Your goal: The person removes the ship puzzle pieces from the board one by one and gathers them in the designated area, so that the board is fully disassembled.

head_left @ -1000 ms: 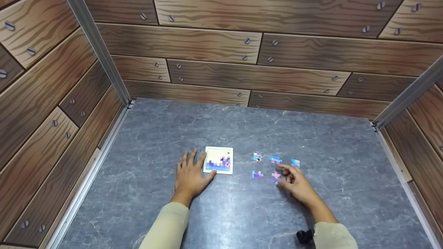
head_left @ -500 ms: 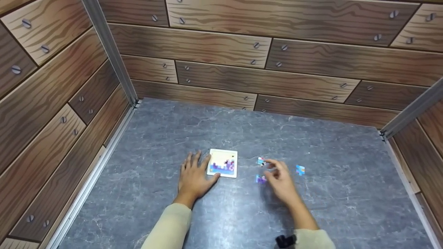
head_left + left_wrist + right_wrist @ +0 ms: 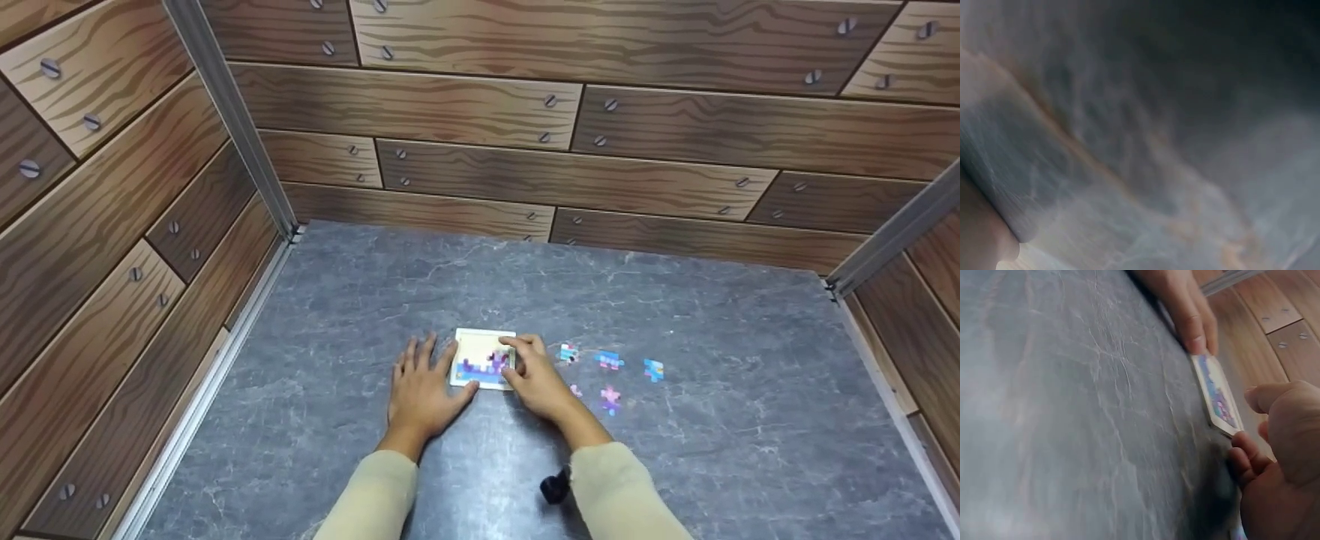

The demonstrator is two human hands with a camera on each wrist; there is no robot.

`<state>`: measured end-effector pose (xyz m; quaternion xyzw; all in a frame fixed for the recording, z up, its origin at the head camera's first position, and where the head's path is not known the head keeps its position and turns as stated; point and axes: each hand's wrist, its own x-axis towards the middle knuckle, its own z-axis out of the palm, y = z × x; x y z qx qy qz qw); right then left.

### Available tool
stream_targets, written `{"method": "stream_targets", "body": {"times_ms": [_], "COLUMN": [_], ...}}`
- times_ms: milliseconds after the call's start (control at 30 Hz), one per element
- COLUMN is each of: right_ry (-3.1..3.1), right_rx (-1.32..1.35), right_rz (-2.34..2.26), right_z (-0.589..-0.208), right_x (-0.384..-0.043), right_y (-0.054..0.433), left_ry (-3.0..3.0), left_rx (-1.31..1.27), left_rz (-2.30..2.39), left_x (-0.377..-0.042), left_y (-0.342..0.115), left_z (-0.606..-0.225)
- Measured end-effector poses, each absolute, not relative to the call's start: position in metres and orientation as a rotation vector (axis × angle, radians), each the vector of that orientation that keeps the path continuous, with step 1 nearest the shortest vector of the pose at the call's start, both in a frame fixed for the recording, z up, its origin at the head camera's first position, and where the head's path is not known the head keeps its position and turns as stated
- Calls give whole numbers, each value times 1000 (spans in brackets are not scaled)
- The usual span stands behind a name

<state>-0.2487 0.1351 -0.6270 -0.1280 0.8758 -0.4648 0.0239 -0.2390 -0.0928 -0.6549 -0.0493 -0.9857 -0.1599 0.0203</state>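
In the head view, a small square puzzle board (image 3: 474,349) lies flat on the grey marbled table (image 3: 480,285), at six o'clock from the picture's middle. The left hand (image 3: 424,394) is at eight o'clock from the board, its fingers spread apart, index finger and thumb touching the board's edge. The right hand (image 3: 538,379) comes over the board's edge at three o'clock; its thumb and index finger stand apart, with no piece visible between them. Beyond it, towards three o'clock, lie five loose puzzle pieces (image 3: 610,360), one partly hidden by this hand. The left wrist view is blurred, and from it one cannot tell the fingers. In the right wrist view, the board appears at three o'clock, between the left hand at one o'clock and the right hand at four o'clock.
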Motion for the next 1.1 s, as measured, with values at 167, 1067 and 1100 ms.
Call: {"method": "stream_targets", "body": {"times_ms": [167, 1067, 1100], "right_ry": [2750, 2877, 2863], "right_rx": [-394, -415, -400], "right_rz": [-1344, -1204, -1220], "right_z": [-629, -627, -627], "right_x": [-252, -250, -250], "right_y": [126, 115, 115], "left_ry": [-3061, -3062, -3059], "left_rx": [-164, -160, -162], "left_rz": [-501, -509, -511], "left_x": [-239, -238, -237], "left_y": [-94, -94, -94], "left_z": [-653, -656, -656]}}
